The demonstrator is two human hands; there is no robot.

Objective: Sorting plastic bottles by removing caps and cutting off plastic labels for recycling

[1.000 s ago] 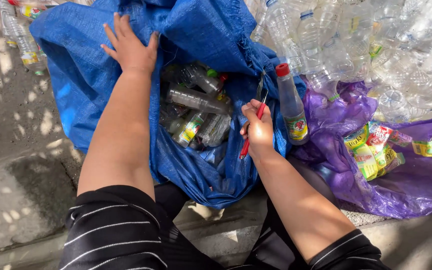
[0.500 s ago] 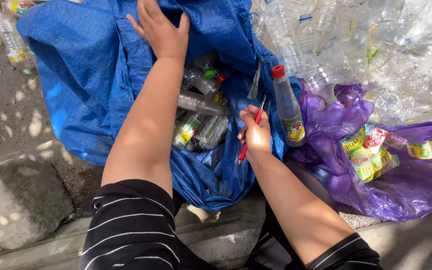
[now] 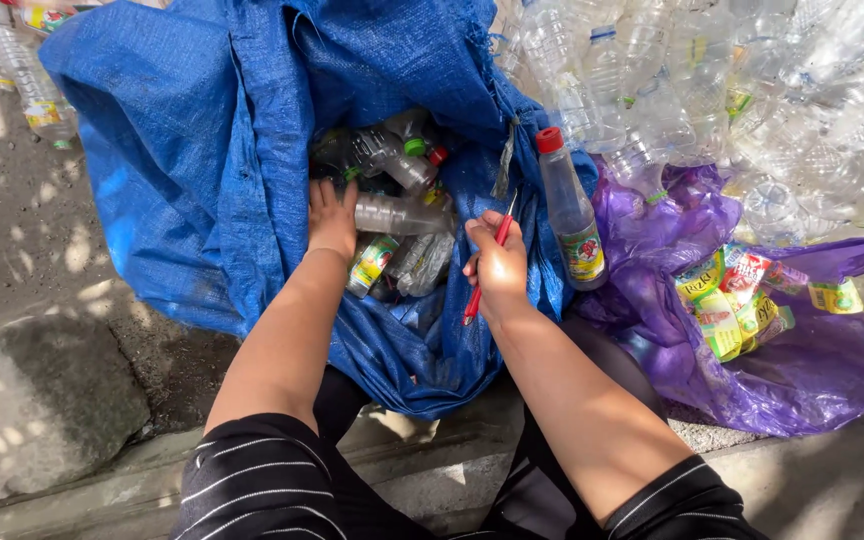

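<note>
A big blue woven sack [image 3: 202,150] lies open in front of me, with several crushed clear plastic bottles [image 3: 402,215] inside. My left hand [image 3: 332,215] reaches into its mouth, fingers on the bottles, holding none that I can see. My right hand [image 3: 497,265] sits at the sack's right edge, closed around a thin red-handled cutter [image 3: 487,265] with its blade pointing up. Just right of that hand stands a clear bottle with a red cap [image 3: 567,215] and a colourful label.
A purple plastic bag [image 3: 802,360] at the right holds torn green, yellow and red labels [image 3: 737,300]. A heap of clear bottles [image 3: 712,90] fills the top right. Loose bottles [image 3: 22,80] lie on the ground at top left. A concrete step [image 3: 42,400] lies beneath me.
My left hand has come down from the sack's far upper edge into its mouth, onto the bottles. The right hand has kept the cutter and stayed beside the red-capped bottle.
</note>
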